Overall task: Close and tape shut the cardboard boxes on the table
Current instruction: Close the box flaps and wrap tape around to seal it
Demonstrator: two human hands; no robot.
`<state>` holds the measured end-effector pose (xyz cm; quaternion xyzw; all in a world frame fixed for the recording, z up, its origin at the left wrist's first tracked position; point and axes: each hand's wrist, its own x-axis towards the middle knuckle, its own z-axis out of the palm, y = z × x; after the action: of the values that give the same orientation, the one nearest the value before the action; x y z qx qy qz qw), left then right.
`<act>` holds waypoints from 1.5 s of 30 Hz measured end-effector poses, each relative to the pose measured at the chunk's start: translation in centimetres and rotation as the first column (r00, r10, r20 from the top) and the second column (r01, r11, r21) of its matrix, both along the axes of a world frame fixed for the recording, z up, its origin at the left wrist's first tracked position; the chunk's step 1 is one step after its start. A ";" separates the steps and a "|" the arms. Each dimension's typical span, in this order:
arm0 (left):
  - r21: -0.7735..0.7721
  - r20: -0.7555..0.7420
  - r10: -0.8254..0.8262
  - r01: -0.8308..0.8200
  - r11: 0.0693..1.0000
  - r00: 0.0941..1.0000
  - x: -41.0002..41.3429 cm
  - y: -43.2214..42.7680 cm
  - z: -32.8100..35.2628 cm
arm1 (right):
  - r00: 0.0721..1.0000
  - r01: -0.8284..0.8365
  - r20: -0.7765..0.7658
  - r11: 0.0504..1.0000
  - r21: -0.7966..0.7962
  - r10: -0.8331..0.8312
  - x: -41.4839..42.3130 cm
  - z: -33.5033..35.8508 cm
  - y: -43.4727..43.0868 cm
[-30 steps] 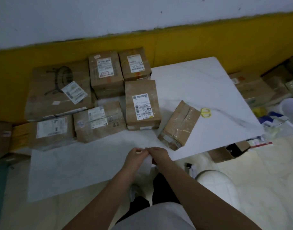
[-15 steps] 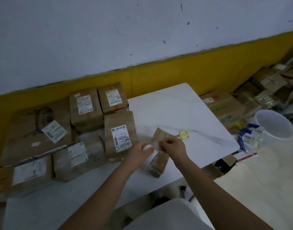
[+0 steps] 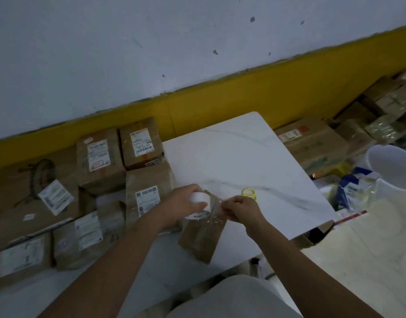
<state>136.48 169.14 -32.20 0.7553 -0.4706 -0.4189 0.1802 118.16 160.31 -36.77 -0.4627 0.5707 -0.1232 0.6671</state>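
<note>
Whereas the hands had been held together short of the small box on the counter a second before, a tape strip was drawn over it, the roll gripped by the left hand, the end pinched by the right hand; sealing was judged imminent.

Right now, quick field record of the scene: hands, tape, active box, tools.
left hand: grips tape roll
right hand: fingers pinch tape strip drawn from the roll
active box: on table, below both hands, looks closed
scissors: yellow, on table beyond right hand, untouched
labelled boxes: grouped on table's left side
</note>
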 end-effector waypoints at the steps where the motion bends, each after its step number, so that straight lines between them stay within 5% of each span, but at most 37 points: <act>1: 0.006 0.058 -0.051 0.051 0.999 0.997 0.3 -0.5 -0.1 | 1.000 -0.009 0.004 1.000 0.015 0.009 0.1 0.1 -0.3; 6: 0.040 0.210 -0.303 0.302 0.952 0.929 2.6 -2.4 -0.8 | 0.999 0.013 0.030 1.000 -0.002 -0.013 0.4 0.4 -1.7; 13: -0.087 0.549 -0.441 0.574 0.814 0.710 5.1 -2.0 -1.6 | 0.990 0.133 0.061 0.990 -0.038 -0.131 1.2 2.2 2.0; 18: -0.122 0.635 -0.444 0.651 0.749 0.631 5.1 -0.3 -3.6 | 0.978 0.196 0.062 0.980 0.028 -0.198 0.2 2.5 5.0; 23: -0.225 0.521 -0.386 0.559 0.798 0.761 4.5 0.7 -4.3 | 0.970 0.225 0.081 0.972 0.067 -0.230 -1.6 2.2 6.0; 30: -0.207 0.597 -0.400 0.615 0.761 0.696 6.6 2.0 -5.7 | 0.955 0.298 0.010 0.954 -0.036 -0.298 -1.1 1.7 8.6; 33: -0.166 0.558 -0.330 0.492 0.854 0.762 8.9 2.3 -5.5 | 0.953 0.303 -0.014 0.953 -0.020 -0.303 -3.1 1.2 8.9; 38: -0.195 0.590 -0.253 0.439 0.877 0.767 7.6 2.0 -2.9 | 0.964 0.255 -0.053 0.964 -0.080 -0.260 -4.3 0.1 10.2; 42: -0.139 0.432 -0.148 0.228 0.964 0.890 7.7 4.2 -4.9 | 0.952 0.292 -0.084 0.955 -0.041 -0.295 -4.3 -1.4 11.8; 45: -0.191 0.478 -0.042 0.151 0.970 0.877 7.3 5.8 -6.2 | 0.944 0.315 -0.103 0.949 -0.012 -0.315 -3.7 -3.1 13.0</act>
<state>143.77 174.90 -38.38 0.7848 -0.5813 -0.1764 0.1227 114.51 173.32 -39.83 -0.3699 0.6715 -0.2028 0.6092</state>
